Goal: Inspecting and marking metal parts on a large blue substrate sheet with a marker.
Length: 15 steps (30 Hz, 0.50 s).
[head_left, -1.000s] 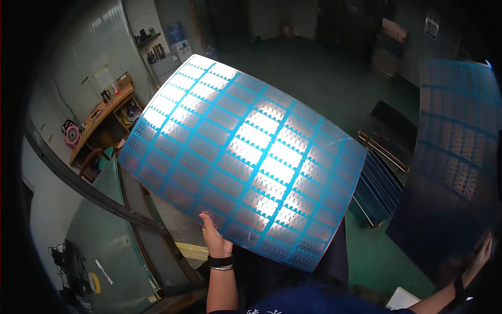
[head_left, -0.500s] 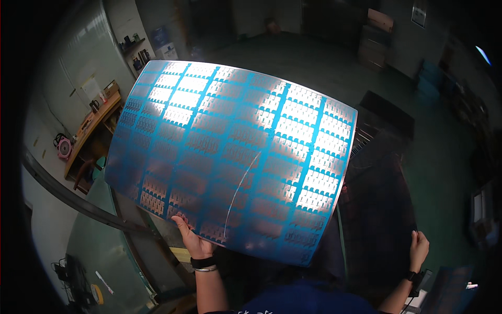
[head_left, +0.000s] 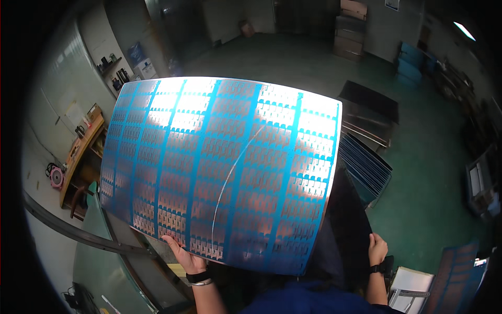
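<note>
A large, shiny copper-toned sheet [head_left: 219,157] with a blue grid and rows of small patterns is tilted up in front of me, slightly bowed. A thin pale curved line runs across its face. My left hand [head_left: 184,256] is closed on its lower edge, the thumb in front and the other fingers mostly hidden behind. Lower right, my right hand [head_left: 377,250] pinches the edge of a dark, flat sheet [head_left: 353,214], largely covered by the bright one. Each wrist carries a dark band; the left also has a metal bangle.
Right of the sheet stands a rack of upright panels [head_left: 366,167], with a dark flat-topped stack [head_left: 368,110] behind. Another blue-patterned panel [head_left: 449,277] leans lower right. A metal frame bar [head_left: 83,225] and glass-topped table [head_left: 97,267] lie left. Boxes [head_left: 349,31] stand far back.
The patterned sheet has shifted a little left and turned more level, its glare moving. My right hand has come left, with the dark sheet's edge. The view has tilted, uncovering the panel rack.
</note>
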Motion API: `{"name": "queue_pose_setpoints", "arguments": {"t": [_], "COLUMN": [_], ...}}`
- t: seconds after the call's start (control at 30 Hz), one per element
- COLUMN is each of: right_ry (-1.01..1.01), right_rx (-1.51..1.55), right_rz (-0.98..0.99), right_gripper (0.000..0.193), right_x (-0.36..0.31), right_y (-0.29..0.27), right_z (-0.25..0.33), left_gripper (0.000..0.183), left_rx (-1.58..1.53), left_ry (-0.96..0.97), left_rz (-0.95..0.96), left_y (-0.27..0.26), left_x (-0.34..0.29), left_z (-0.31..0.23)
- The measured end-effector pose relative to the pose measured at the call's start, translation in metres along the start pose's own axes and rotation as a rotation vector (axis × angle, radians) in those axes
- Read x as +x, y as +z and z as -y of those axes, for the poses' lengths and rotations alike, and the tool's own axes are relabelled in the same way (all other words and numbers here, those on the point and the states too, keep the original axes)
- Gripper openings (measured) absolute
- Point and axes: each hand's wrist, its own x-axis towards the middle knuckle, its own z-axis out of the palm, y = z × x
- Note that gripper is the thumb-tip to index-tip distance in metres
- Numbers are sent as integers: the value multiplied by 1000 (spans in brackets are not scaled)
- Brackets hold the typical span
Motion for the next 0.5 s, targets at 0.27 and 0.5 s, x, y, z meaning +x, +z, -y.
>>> {"name": "queue_pose_setpoints", "arguments": {"t": [0.27, 0.5], "right_ry": [133, 87], "right_rx": [87, 242], "right_rz": [120, 465], "right_gripper": [25, 28], "right_x": [-52, -78], "right_y": [72, 115], "right_z": [-5, -34], "left_gripper": [52, 57], "left_rx": [5, 19], "left_ry": [-61, 40], "left_rz": [-31, -93], "left_y": [7, 10], "left_x": [3, 7], "left_z": [5, 14]}}
